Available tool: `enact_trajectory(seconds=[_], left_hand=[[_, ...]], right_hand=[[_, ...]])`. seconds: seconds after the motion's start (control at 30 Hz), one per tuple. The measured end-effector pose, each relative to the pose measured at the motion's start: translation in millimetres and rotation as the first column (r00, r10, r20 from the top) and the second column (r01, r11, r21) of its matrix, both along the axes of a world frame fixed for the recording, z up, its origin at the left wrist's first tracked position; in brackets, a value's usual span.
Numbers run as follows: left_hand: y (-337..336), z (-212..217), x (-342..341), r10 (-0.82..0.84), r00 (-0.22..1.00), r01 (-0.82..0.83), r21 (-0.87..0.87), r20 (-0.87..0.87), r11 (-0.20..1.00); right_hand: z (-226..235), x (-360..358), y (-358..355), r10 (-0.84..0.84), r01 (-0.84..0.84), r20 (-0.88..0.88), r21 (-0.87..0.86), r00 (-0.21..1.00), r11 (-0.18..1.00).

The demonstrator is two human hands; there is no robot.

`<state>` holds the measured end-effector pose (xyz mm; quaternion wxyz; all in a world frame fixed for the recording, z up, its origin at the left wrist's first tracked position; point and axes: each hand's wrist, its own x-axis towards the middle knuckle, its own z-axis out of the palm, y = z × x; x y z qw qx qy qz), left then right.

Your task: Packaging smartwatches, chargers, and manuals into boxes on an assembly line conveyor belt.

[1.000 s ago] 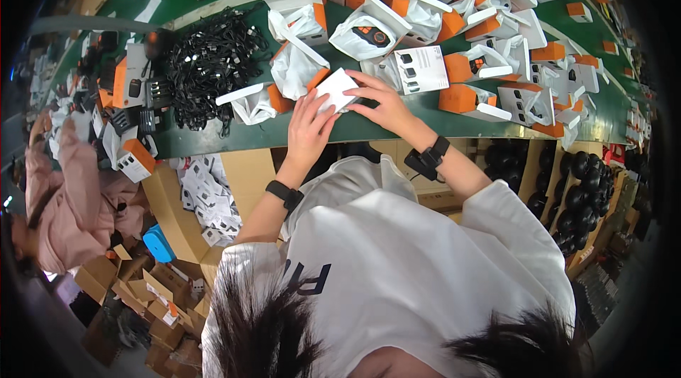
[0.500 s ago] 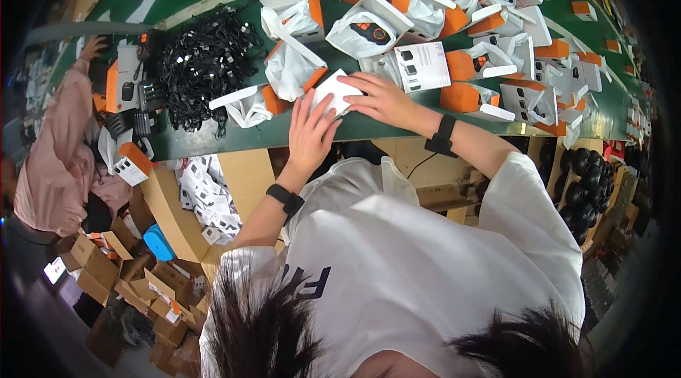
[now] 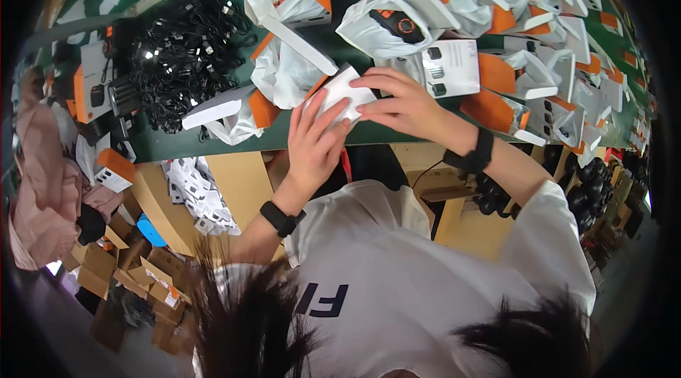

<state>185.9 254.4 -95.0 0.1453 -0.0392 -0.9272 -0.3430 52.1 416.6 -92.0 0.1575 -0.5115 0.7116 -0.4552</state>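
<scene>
At the near edge of the green table, both my hands are on a small white box (image 3: 343, 87). My left hand (image 3: 312, 138) lies along its near left side, with the fingers closed against it. My right hand (image 3: 408, 102) grips the right side, fingertips on the top and thumb lower down. What is underneath is hidden. Just left stands an open box (image 3: 281, 74) with a white plastic bag in it. Beyond my hands, another open white bag (image 3: 360, 29) shows a black device (image 3: 399, 25) with orange buttons.
A heap of black cables (image 3: 186, 51) lies on the left. Several open white-and-orange boxes (image 3: 496, 74) crowd the right side, near a printed white box (image 3: 452, 69). A carton of folded papers (image 3: 198, 193) stands below the edge. Farther left is a co-worker's pink sleeve (image 3: 46, 186).
The view has shifted closer, so the table and boxes appear larger. Both hands stay on the white box, which is slightly turned; my right thumb and fingers are spread wider around its side.
</scene>
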Motion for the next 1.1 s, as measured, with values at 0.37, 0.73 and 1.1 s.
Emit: enact_trajectory(seconds=[0.37,0.73,1.1], left_hand=[[2.6,8.2,-2.7,0.046,0.997,-0.048,-0.035,-0.060,0.998],[2.9,3.9,6.6,0.090,0.993,-0.076,0.165,-0.079,0.983],[7.4,-2.4,9.3,0.045,0.995,-0.037,0.092,-0.092,0.995]], right_hand=[[-7.5,4.5,7.6,-0.065,0.051,0.136,0.106,0.989,0.993],[-2.6,14.1,-11.9,-0.130,0.103,0.257,0.115,0.958,0.988],[28.2,2.3,2.1,0.071,-0.147,0.321,0.221,0.944,0.964]])
